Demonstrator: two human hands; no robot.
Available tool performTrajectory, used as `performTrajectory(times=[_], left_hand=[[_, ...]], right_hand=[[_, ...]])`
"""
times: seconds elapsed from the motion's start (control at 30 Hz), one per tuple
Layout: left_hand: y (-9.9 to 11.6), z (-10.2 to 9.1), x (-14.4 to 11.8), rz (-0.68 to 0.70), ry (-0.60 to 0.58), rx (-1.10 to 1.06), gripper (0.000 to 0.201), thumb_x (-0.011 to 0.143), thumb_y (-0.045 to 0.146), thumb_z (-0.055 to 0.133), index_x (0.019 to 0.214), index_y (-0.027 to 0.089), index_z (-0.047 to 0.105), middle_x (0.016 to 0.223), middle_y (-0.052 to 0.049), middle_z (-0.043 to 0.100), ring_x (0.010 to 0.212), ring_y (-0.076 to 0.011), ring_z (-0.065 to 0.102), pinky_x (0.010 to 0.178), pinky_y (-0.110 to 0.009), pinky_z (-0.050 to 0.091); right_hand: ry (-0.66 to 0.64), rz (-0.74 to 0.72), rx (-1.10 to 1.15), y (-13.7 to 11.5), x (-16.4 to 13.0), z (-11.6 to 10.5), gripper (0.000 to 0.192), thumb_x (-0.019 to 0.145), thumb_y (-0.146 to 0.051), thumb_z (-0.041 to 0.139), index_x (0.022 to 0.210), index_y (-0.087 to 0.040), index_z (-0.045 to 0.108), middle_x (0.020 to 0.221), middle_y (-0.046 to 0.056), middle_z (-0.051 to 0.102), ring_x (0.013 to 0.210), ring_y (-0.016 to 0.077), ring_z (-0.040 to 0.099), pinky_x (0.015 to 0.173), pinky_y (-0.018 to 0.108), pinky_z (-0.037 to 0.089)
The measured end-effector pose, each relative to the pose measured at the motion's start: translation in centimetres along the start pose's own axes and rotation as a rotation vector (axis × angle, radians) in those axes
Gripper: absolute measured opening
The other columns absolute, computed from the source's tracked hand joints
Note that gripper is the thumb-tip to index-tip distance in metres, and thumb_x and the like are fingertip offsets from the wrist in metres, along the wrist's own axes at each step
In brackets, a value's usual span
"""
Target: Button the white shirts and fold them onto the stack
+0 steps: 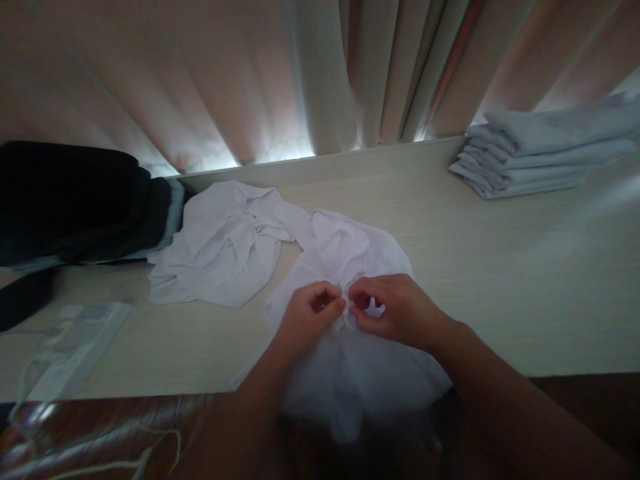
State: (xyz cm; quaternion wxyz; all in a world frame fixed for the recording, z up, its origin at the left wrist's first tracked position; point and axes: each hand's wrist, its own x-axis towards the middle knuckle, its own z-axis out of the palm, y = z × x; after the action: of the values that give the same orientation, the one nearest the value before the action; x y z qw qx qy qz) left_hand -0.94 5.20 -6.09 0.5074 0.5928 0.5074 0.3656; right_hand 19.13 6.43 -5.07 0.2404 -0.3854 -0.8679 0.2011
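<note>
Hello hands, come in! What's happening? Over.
Left hand and right hand both pinching white cloth. Second white cloth crumpled beside it. Folded stack far right.

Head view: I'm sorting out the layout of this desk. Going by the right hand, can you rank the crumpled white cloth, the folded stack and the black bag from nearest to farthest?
From the right hand:
1. Crumpled white cloth, to the left past the garment being pinched.
2. Folded stack, back right by the curtain.
3. Black bag, far left edge.
</note>
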Motion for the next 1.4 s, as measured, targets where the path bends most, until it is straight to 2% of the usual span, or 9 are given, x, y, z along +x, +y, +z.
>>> performTrajectory(times=[0.3, 0.63, 1.13, 1.4], left_hand=[[0.1, -0.1, -0.1, 0.035, 0.043, -0.033, 0.014, 0.075, 0.026, 0.065, 0.065, 0.016, 0.062, 0.064, 0.002, 0.060, 0.062, -0.0113, 0.052, 0.059, -0.023, 0.039], [0.3, -0.1, 0.0, -0.079, 0.066, -0.137, 0.019, 0.070, 0.032, 0.069, 0.062, 0.016, 0.060, 0.060, 0.002, 0.055, 0.060, -0.0116, 0.047, 0.058, -0.023, 0.036], [0.9, -0.4, -0.1, -0.093, 0.025, -0.113, 0.016, 0.073, 0.031, 0.067, 0.071, 0.016, 0.065, 0.067, 0.001, 0.060, 0.066, -0.0127, 0.051, 0.062, -0.023, 0.039], [1.1, -0.6, -0.2, -0.177, -0.044, -0.169, 0.019, 0.073, 0.033, 0.071, 0.071, 0.016, 0.063, 0.066, 0.002, 0.057, 0.063, -0.0113, 0.048, 0.058, -0.022, 0.034]], right_hand=[[-0.016, 0.020, 0.049, 0.0, 0.2, 0.1, 0.009, 0.081, -0.021, 0.065, 0.090, -0.021, 0.064, 0.077, -0.003, 0.068, 0.065, 0.0118, 0.059, 0.065, 0.024, 0.041], [0.069, 0.018, 0.175, -0.1, 0.1, 0.2, 0.013, 0.079, -0.019, 0.067, 0.092, -0.021, 0.064, 0.078, -0.002, 0.069, 0.065, 0.0115, 0.060, 0.064, 0.023, 0.044], [0.057, 0.069, 0.246, 0.0, 0.3, 0.5, 0.010, 0.082, -0.019, 0.067, 0.092, -0.020, 0.065, 0.078, -0.001, 0.069, 0.065, 0.0109, 0.060, 0.063, 0.022, 0.044], [0.003, 0.086, 0.261, 0.2, 0.4, 0.4, 0.011, 0.092, -0.031, 0.064, 0.097, -0.021, 0.067, 0.081, -0.001, 0.070, 0.067, 0.0111, 0.061, 0.064, 0.022, 0.045]])
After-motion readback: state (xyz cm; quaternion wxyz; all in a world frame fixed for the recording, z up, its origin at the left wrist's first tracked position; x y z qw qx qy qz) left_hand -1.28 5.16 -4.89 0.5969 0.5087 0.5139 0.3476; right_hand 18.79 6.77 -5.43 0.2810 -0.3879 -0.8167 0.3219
